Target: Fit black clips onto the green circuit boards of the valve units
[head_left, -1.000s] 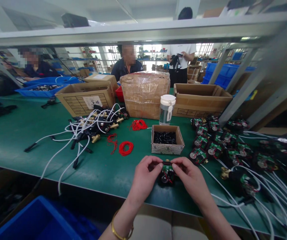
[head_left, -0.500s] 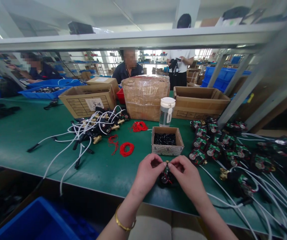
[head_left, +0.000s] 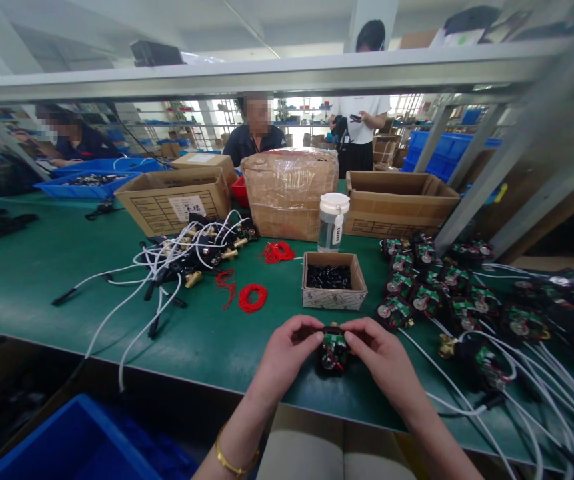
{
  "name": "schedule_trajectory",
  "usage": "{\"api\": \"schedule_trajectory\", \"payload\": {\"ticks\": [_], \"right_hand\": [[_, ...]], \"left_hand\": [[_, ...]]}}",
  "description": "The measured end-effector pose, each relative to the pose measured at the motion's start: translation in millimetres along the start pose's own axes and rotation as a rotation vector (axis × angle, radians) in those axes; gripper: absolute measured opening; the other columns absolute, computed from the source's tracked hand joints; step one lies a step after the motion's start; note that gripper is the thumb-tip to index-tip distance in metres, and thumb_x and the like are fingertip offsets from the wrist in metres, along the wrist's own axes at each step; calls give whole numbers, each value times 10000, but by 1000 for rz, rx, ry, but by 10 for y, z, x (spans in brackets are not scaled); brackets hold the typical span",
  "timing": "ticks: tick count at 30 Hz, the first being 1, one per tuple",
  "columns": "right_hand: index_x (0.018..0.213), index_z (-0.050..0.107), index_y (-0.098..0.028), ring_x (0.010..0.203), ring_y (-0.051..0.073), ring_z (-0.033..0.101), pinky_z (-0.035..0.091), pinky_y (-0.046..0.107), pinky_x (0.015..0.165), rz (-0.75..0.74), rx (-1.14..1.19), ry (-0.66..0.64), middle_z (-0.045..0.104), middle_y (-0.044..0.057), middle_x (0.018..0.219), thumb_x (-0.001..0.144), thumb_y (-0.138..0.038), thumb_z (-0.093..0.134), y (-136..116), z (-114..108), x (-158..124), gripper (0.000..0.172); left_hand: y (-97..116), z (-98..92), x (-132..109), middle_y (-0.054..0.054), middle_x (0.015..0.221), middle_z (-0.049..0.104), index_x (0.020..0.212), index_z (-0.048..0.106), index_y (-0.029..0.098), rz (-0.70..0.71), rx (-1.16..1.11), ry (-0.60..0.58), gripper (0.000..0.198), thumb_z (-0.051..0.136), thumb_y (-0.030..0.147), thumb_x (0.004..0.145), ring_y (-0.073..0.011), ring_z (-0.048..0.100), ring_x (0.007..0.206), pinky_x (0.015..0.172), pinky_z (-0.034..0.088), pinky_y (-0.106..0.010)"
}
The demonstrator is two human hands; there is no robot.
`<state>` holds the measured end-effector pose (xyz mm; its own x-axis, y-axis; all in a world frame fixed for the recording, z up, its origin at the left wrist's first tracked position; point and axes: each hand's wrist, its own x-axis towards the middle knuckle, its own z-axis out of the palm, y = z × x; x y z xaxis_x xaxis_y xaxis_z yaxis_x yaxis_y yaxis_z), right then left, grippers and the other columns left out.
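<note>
Between my hands, near the table's front edge, is a black unit with a green circuit board (head_left: 335, 348), red wires and a round metal disc. My left hand (head_left: 294, 353) grips its upper left side with thumb and fingers. On the upper right side, my right hand (head_left: 379, 350) holds it the same way. A bit of brass shows at its top. Just beyond stands a small carton of short black parts (head_left: 334, 299). More of these circuit-board units (head_left: 427, 300) lie to the right, several with white cables.
Left are black-and-brass units with white cables (head_left: 167, 257) and red wire coils (head_left: 253, 298). A cup (head_left: 333, 223), a taped carton (head_left: 289, 193) and open cartons (head_left: 399, 207) stand behind. A shelf beam (head_left: 267, 79) crosses above. Co-workers are beyond. A blue bin (head_left: 81, 447) sits below left.
My fingertips have moved apart, from close together at the unit's top to its two upper sides. More of the green board shows now.
</note>
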<state>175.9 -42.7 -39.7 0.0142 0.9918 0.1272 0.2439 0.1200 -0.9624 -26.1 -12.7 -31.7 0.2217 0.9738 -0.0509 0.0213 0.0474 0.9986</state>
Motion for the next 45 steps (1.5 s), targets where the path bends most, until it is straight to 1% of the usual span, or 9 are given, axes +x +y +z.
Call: {"api": "schedule_trajectory", "payload": {"ticks": [5, 9, 12, 16, 19, 23, 32, 39, 45], "right_hand": [[1110, 737, -238, 844, 209, 608, 480, 316, 759, 8, 7, -13, 675, 24, 992, 946, -424, 642, 53, 2, -46, 265], [1195, 713, -253, 837, 201, 596, 480, 322, 773, 1, 17, -30, 651, 12, 969, 949, -381, 619, 65, -6, -104, 294], [1228, 696, -252, 843, 198, 593, 487, 324, 779, -8, 8, -26, 633, 11, 962, 934, -356, 612, 57, 9, -145, 322], [1275, 658, -238, 836, 197, 600, 494, 316, 736, 5, -29, -18, 620, 15, 962, 902, -342, 600, 46, 47, -200, 391], [1314, 622, -223, 784, 186, 593, 489, 307, 694, 12, -61, -27, 611, 14, 946, 863, -326, 587, 58, 72, -234, 463], [1357, 572, -214, 774, 180, 590, 484, 302, 685, 24, -94, -39, 600, 13, 943, 831, -308, 558, 75, 100, -267, 534], [1390, 523, -208, 753, 182, 570, 466, 312, 678, 29, -109, -31, 580, 22, 964, 823, -324, 560, 73, 158, -297, 580], [1385, 523, -221, 802, 200, 586, 485, 332, 734, 40, -95, -36, 588, 21, 974, 824, -347, 572, 71, 133, -285, 577], [1401, 503, -226, 800, 201, 579, 485, 338, 732, 37, -73, -58, 582, 21, 995, 793, -323, 582, 84, 135, -287, 621]], "left_hand": [[-55, 19, -26, -43, 974, 755, 989, 749, 202, 9, 8, 26, 194, 720, 318, 837, -202, 675, 918, 883, 512, -322], [-83, 6, -76, -55, 1089, 761, 1064, 743, 209, 19, -61, -15, 221, 707, 285, 859, -214, 686, 1023, 975, 507, -353], [-91, -10, -113, -65, 1133, 758, 1123, 730, 207, -1, -96, -48, 282, 715, 250, 845, -212, 687, 1035, 990, 512, -361], [-111, -26, -150, -69, 1146, 749, 1198, 700, 208, -23, -115, -87, 378, 729, 225, 822, -203, 680, 1022, 981, 522, -362], [-127, -38, -173, -66, 1117, 739, 1236, 674, 208, -33, -137, -121, 431, 721, 206, 807, -203, 681, 1019, 973, 530, -367], [-130, -44, -202, -70, 1111, 721, 1285, 641, 211, -30, -118, -150, 517, 708, 159, 775, -211, 681, 1030, 969, 535, -377], [-134, 12, -220, -59, 1053, 705, 1285, 611, 218, -5, -40, -119, 548, 658, 97, 752, -205, 690, 983, 930, 544, -368], [-94, 79, -235, -25, 1001, 700, 1257, 582, 223, -6, 15, -80, 593, 679, 61, 695, -194, 684, 970, 919, 536, -336], [-109, 161, -229, -15, 982, 689, 1244, 562, 217, -10, 87, -22, 618, 698, 32, 671, -190, 678, 939, 880, 534, -325]]}}
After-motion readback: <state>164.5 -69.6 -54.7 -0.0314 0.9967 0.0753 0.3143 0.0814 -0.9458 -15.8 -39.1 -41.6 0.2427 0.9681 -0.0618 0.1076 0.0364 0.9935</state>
